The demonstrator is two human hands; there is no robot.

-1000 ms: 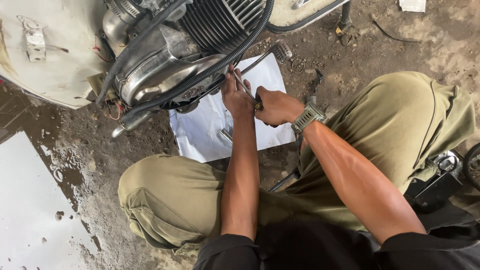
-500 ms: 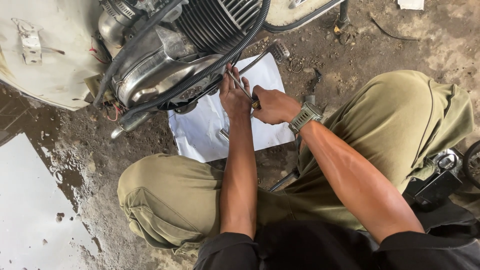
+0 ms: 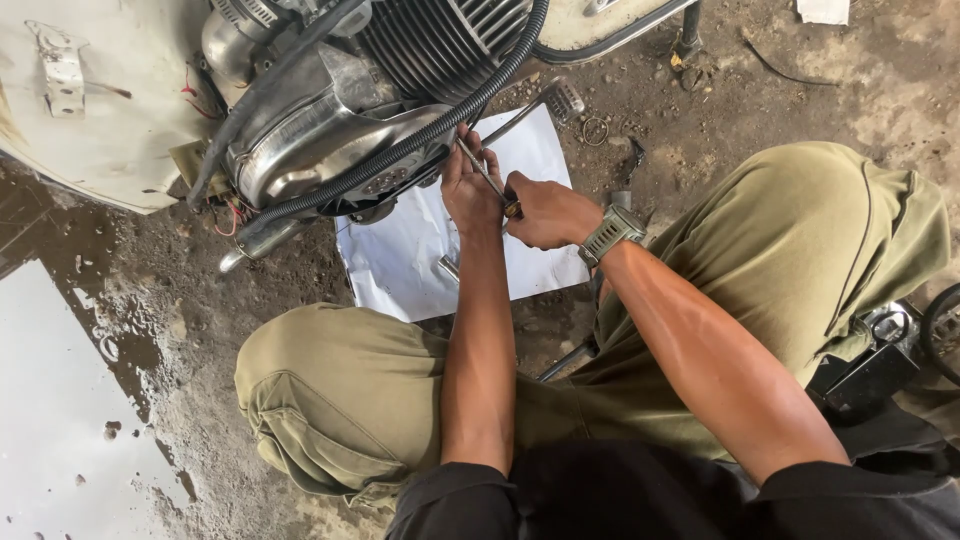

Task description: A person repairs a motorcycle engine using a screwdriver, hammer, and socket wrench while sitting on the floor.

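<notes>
I crouch over a motorcycle engine [image 3: 330, 130] with a chrome side cover and dark cooling fins. My left hand [image 3: 468, 185] reaches up to the engine's lower edge and pinches the thin metal shaft of a screwdriver [image 3: 478, 168] near its tip. My right hand [image 3: 548, 212], with a grey-green watch on its wrist, is closed around the screwdriver's handle. Beneath both hands, a white sheet of paper [image 3: 400, 265] lies on the dirt. A small metal part [image 3: 447, 268] rests on it.
A black corrugated hose [image 3: 400, 150] curves across the engine. A white body panel [image 3: 90, 100] is at the left. A kick lever [image 3: 545, 100] juts over the paper. A black box [image 3: 870, 375] sits at the right, and wet pale floor [image 3: 50, 420] at the lower left.
Both hands have stayed on the screwdriver at the engine's lower edge, shifting only slightly. The view has drifted a little.
</notes>
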